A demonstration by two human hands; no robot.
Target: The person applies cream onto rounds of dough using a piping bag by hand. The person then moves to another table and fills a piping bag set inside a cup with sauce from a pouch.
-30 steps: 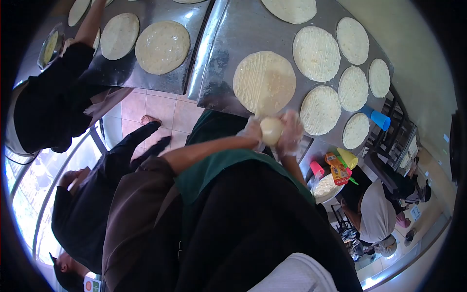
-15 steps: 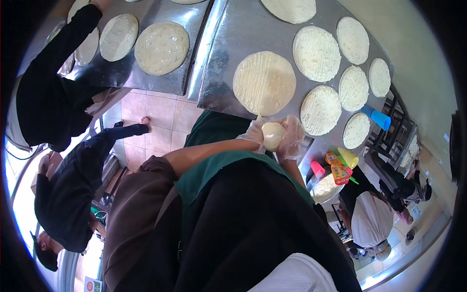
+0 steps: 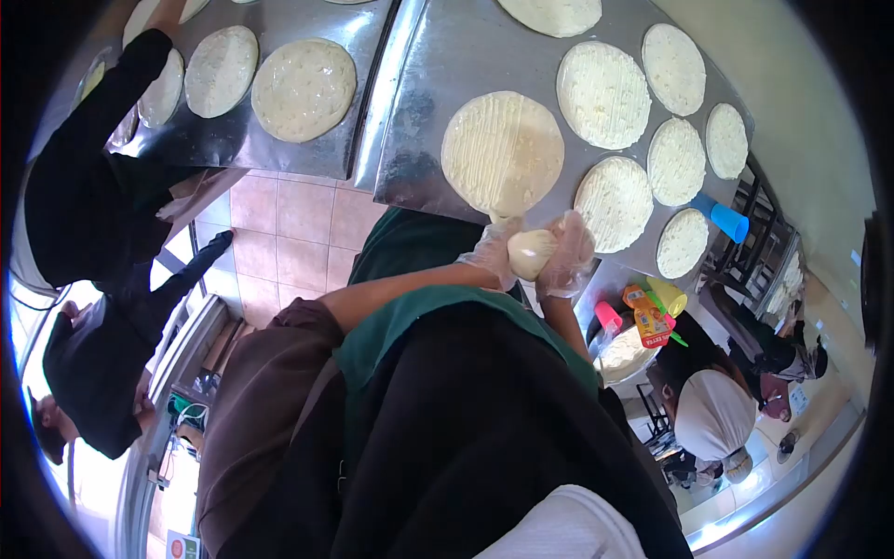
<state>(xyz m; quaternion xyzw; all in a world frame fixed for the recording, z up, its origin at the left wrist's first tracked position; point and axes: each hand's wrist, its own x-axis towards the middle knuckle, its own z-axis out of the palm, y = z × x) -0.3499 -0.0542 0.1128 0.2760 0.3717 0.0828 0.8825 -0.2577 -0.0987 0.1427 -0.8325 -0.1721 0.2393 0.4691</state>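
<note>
A pale, rounded piping bag [image 3: 530,253] sits between my two hands at the near edge of the metal table. Clear plastic gloves cover both hands. My left hand [image 3: 494,254] is closed around the bag's left side, by its narrow tip. On the bag's right side, my right hand [image 3: 567,253] has its fingers wrapped round it. Just beyond the tip lies a flat dough round [image 3: 503,156], with pale cream lines over its left part and a bare strip on its right.
Several cream-covered rounds lie on the metal table [image 3: 419,121]. A blue cup [image 3: 729,224] stands at its right edge. Nearer are a pink cup [image 3: 607,315], a yellow cup [image 3: 668,295], an orange packet [image 3: 646,317] and a bowl [image 3: 622,356]. Co-workers stand left and right.
The bag has tilted and shifted slightly right between my hands. At the left, a walking person has moved further left, and a co-worker's arm has shifted over the other table.
</note>
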